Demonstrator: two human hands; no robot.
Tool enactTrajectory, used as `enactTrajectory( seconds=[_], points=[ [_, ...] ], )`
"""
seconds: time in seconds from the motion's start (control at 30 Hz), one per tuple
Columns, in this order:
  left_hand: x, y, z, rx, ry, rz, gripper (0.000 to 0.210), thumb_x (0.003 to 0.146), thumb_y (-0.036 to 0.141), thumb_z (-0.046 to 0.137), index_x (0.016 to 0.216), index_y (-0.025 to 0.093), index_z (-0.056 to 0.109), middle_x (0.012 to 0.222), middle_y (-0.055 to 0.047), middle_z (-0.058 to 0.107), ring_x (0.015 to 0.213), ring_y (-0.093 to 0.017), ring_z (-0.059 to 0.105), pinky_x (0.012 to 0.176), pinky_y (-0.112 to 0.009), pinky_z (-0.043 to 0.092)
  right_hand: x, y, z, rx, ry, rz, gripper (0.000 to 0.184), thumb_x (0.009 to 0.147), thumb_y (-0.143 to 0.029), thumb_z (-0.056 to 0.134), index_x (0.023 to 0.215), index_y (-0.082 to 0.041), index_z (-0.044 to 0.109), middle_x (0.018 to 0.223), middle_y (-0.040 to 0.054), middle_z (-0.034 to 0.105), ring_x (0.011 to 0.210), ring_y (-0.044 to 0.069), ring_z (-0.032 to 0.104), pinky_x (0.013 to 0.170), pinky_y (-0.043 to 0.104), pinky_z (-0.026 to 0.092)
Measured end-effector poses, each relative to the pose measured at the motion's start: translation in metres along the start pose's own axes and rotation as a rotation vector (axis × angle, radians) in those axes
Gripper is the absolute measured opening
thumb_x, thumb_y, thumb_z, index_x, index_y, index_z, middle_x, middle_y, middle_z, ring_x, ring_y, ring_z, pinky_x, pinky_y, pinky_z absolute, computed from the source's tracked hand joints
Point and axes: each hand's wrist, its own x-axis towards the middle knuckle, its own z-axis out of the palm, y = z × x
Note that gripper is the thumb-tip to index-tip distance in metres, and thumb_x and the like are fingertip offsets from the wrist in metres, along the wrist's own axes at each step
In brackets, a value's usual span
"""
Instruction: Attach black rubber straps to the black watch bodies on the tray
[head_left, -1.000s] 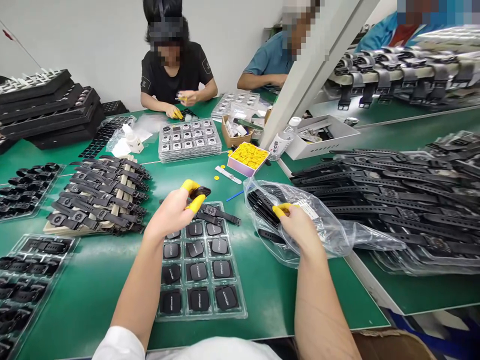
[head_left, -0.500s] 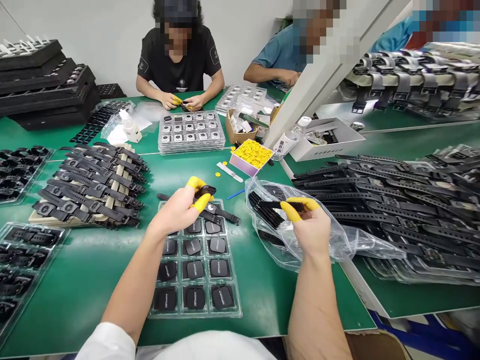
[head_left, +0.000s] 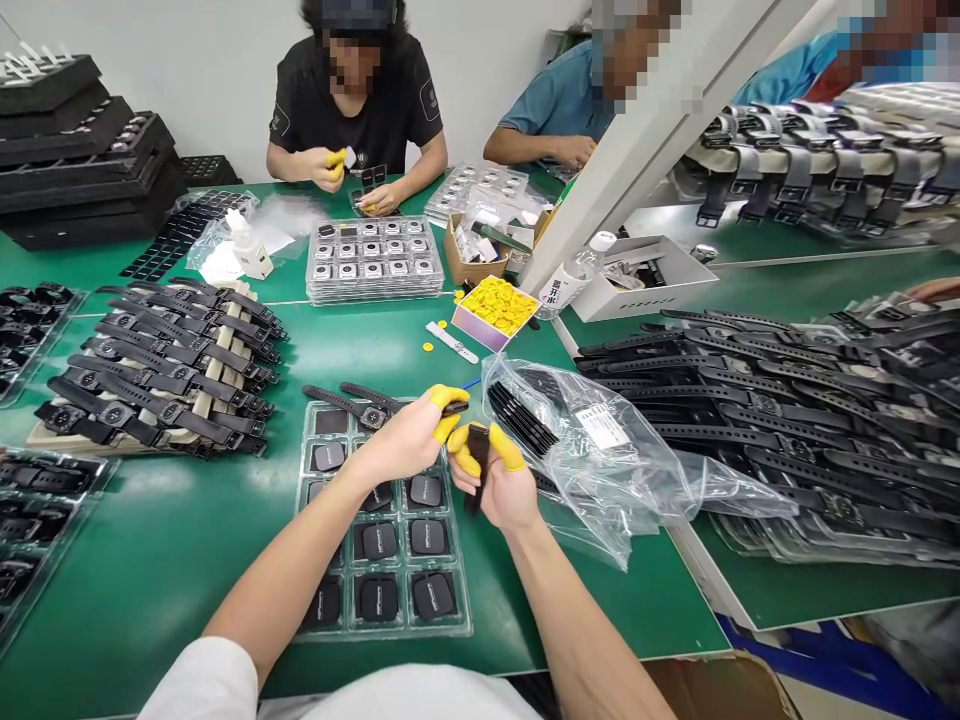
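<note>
My left hand, with yellow finger cots, is closed on a small black watch body, seen edge-on and partly hidden by the fingers. Just beside it, my right hand pinches a black watch strap, held roughly upright. Below both hands lies a clear tray whose compartments hold black square pieces with pale lettering. Two black-strapped watches rest across the tray's far edge. To the right, a clear plastic bag contains a row of black straps.
A rack of black watches stands left; trays of black-strapped watches are stacked right. Ahead are a box of yellow finger cots, a water bottle and stacked trays. A co-worker sits opposite, near a slanted post.
My right hand has come left, out of the bag, with a strap. My left hand has moved right with the watch body, bringing both hands together. The co-worker opposite has parted their hands.
</note>
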Motion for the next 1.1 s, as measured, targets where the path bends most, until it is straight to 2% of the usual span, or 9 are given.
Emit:
enactTrajectory(
  seconds=[0.13,0.27,0.5,0.73,0.83,0.97,1.1],
  points=[
    [-0.001,-0.004,-0.002,0.073,-0.036,0.134,0.048,0.092,0.004,0.04,0.135,0.018,0.055,0.134,-0.013,0.063,0.126,-0.023,0.06,0.109,-0.04,0.051,0.002,0.004,-0.006,-0.082,0.007,-0.025,0.038,0.088,-0.058,0.073,0.084,-0.023,0.058,0.054,-0.0052,0.055,0.041,0.01,0.041,0.04,0.024,0.036],
    [-0.002,-0.008,-0.004,0.131,-0.059,0.185,0.051,0.094,0.005,0.038,0.139,0.018,0.055,0.137,-0.013,0.063,0.129,-0.024,0.059,0.111,-0.042,0.051,0.003,0.005,-0.009,-0.092,0.012,-0.004,0.038,0.089,-0.057,0.072,0.086,-0.023,0.057,0.05,-0.0076,0.051,0.038,0.008,0.034,0.038,0.021,0.031],
    [-0.001,-0.008,0.001,0.158,-0.013,0.16,0.046,0.098,0.009,0.036,0.139,0.02,0.055,0.131,-0.013,0.063,0.124,-0.024,0.06,0.109,-0.042,0.053,0.004,0.004,-0.005,0.032,0.081,-0.017,0.042,0.087,-0.054,0.077,0.078,-0.024,0.049,0.049,-0.0097,0.043,0.039,0.007,0.029,0.038,0.019,0.027],
    [-0.001,0.004,-0.002,0.205,-0.074,0.133,0.042,0.103,0.02,0.035,0.141,0.017,0.052,0.125,-0.014,0.06,0.118,-0.025,0.058,0.109,-0.042,0.052,0.005,0.001,-0.005,0.111,0.119,0.023,0.043,0.084,-0.051,0.08,0.076,-0.023,0.049,0.047,-0.0099,0.042,0.038,0.005,0.026,0.037,0.018,0.023],
    [-0.001,0.007,-0.003,0.335,-0.092,0.103,0.04,0.102,0.022,0.036,0.135,0.016,0.057,0.12,-0.014,0.061,0.115,-0.027,0.057,0.106,-0.044,0.053,0.006,0.001,-0.007,0.091,0.131,0.038,0.043,0.083,-0.053,0.08,0.076,-0.022,0.051,0.046,-0.0102,0.041,0.038,0.005,0.025,0.036,0.018,0.022],
    [0.0,0.007,-0.003,0.5,-0.174,0.044,0.033,0.098,0.022,0.044,0.122,0.014,0.064,0.113,-0.015,0.062,0.108,-0.029,0.058,0.1,-0.045,0.053,0.007,0.002,-0.008,0.042,0.141,0.069,0.045,0.081,-0.054,0.081,0.074,-0.022,0.051,0.045,-0.01,0.042,0.037,0.004,0.025,0.036,0.018,0.023],
    [-0.002,0.003,-0.008,0.358,-0.168,0.062,0.033,0.1,0.019,0.039,0.122,0.017,0.062,0.115,-0.013,0.064,0.11,-0.026,0.062,0.102,-0.04,0.053,0.008,0.004,-0.008,0.007,0.147,0.074,0.046,0.081,-0.053,0.082,0.073,-0.021,0.05,0.046,-0.0093,0.045,0.038,0.004,0.028,0.037,0.018,0.026]
  ],
)
